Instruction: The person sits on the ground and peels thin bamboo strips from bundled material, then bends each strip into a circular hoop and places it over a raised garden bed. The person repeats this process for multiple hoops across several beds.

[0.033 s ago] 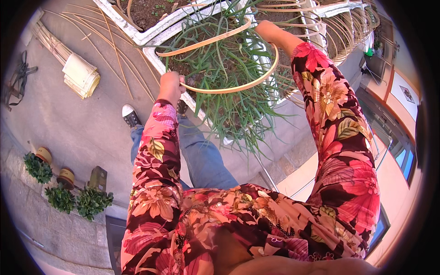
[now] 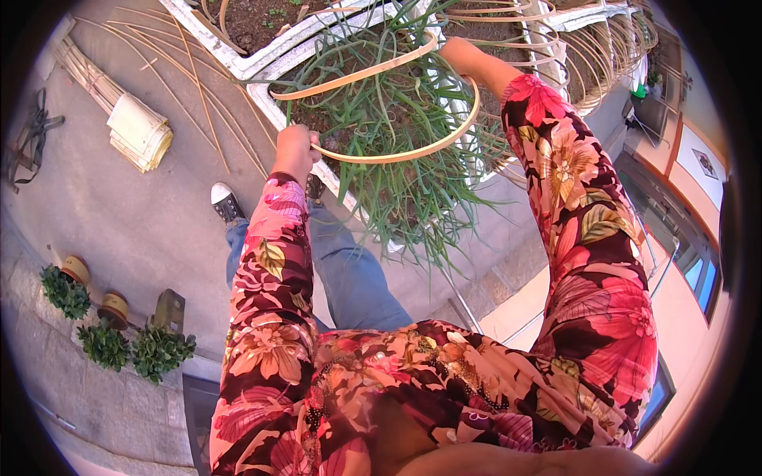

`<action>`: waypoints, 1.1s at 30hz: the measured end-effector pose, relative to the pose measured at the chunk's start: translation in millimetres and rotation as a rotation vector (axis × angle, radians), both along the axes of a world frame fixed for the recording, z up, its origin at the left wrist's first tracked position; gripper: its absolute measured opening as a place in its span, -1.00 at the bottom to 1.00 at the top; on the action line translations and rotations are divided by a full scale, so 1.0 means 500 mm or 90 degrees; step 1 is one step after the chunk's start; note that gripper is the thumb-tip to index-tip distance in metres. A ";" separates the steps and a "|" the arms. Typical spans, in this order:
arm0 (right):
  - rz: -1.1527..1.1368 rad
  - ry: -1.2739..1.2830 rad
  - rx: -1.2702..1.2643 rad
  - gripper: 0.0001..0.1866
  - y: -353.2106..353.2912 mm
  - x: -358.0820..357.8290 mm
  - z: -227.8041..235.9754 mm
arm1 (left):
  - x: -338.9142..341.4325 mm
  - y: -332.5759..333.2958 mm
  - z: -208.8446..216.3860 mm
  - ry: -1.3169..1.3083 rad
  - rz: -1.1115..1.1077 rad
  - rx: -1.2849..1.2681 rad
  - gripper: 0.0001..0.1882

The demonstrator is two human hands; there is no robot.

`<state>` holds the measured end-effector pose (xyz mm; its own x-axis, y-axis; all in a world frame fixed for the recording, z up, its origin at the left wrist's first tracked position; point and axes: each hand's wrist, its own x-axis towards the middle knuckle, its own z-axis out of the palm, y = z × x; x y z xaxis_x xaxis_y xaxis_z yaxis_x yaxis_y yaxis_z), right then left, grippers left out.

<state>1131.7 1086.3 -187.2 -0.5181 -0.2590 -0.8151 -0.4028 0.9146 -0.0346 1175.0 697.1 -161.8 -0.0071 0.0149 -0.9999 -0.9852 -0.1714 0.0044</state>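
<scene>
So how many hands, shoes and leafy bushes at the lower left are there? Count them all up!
Left hand and right hand: 2
Shoes: 2, one partly hidden
Leafy bushes: 3
Total: 7

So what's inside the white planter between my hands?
Scallion-like plants in brown soil. They and the bent bamboo strip cover parts of the soil; anything beneath its surface can't be seen.

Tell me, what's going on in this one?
A person in floral sleeves grips a curved pale strip with the left hand. The right hand is where the curve ends on the right, its fingers mostly hidden. The strip arcs above long-leaved green plants in a white-rimmed planter. Another arched strip lies just beyond.
</scene>
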 end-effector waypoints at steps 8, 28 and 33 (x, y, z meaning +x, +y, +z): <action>-0.675 -0.066 -0.120 -0.77 -0.034 0.009 -0.011 | -0.001 0.005 -0.043 0.023 0.072 0.004 -0.88; -1.342 0.261 -0.386 -0.52 -0.339 0.036 0.308 | -0.001 -0.013 0.130 -0.051 0.207 0.209 -0.86; -1.353 0.233 -0.338 -0.57 -0.297 0.042 0.281 | 0.021 -0.029 0.143 -0.014 0.089 0.261 -0.51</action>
